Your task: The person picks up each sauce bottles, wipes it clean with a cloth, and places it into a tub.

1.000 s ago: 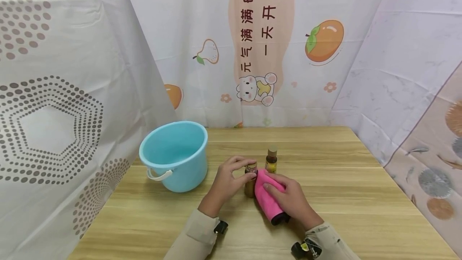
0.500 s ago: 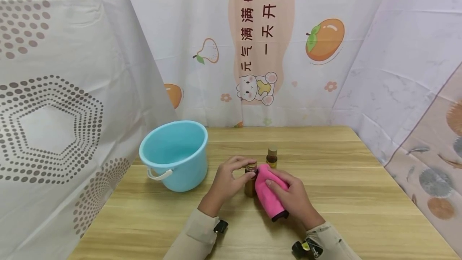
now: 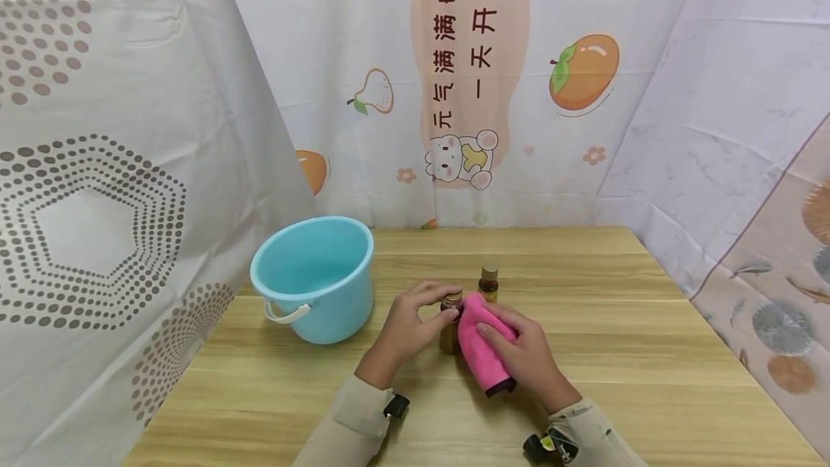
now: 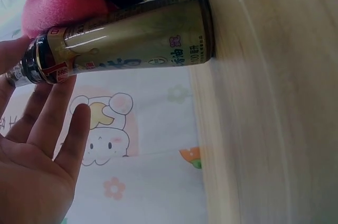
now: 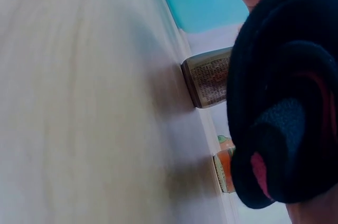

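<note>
My left hand (image 3: 410, 323) pinches the neck and cap of a brown glass bottle (image 3: 449, 341), which stands upright on the table. In the left wrist view this bottle (image 4: 142, 39) shows a gold label, with thumb and fingers around its top. A folded pink cloth (image 3: 478, 352) with a black edge is in my right hand (image 3: 528, 355), its thumb lying over it. The cloth touches the bottle's right side. Seen from the right wrist, the rolled black edge of the cloth (image 5: 285, 92) hides much of the bottle (image 5: 208, 76).
Just behind the cloth stands a second dark bottle (image 3: 489, 284) with a brown cap and yellow label, partly covered. A light blue bucket (image 3: 337, 312) with a white handle is at the left. Patterned curtains (image 3: 363, 164) enclose the wooden table (image 3: 622, 352).
The right hand has shifted the cloth slightly upward along the bottle, and its black lower end has risen. More of the rear bottle's label is covered. Left hand and held bottle stay put.
</note>
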{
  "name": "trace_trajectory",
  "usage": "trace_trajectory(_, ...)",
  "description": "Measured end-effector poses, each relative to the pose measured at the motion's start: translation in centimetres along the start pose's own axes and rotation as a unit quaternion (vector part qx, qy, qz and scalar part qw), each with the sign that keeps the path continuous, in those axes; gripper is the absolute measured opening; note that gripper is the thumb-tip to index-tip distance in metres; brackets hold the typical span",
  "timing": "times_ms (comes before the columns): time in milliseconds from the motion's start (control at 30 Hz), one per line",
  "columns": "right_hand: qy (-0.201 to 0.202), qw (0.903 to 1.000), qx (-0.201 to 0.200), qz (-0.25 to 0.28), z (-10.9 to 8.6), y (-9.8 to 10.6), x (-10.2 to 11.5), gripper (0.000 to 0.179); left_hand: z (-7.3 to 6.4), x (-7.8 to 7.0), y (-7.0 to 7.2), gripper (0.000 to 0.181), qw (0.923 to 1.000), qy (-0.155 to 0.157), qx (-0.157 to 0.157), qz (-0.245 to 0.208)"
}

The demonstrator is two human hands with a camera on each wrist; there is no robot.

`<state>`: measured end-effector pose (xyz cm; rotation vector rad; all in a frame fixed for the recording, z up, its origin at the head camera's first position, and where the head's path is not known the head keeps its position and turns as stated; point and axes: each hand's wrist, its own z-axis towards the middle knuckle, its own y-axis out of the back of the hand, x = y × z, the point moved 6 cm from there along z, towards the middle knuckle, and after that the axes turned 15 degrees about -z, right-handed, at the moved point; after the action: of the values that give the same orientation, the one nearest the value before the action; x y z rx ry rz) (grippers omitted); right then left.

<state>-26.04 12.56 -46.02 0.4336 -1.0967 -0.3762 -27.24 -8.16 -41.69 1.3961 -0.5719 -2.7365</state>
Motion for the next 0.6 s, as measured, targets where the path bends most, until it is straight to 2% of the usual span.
trace_trajectory(267, -0.008, 0.9995, 0.025, -0.02, 0.06, -0.38, -0.34, 0.037, 0.04, 0.43, 0.02, 0.039, 1.0, 0.008, -0.004, -0.005)
trace_trajectory(600, -0.044, 0.9969, 0.054, -0.036, -0.05, -0.61, -0.76, 0.041, 0.09, 0.48, -0.07, 0.039, 0.9999, 0.012, -0.007, -0.002)
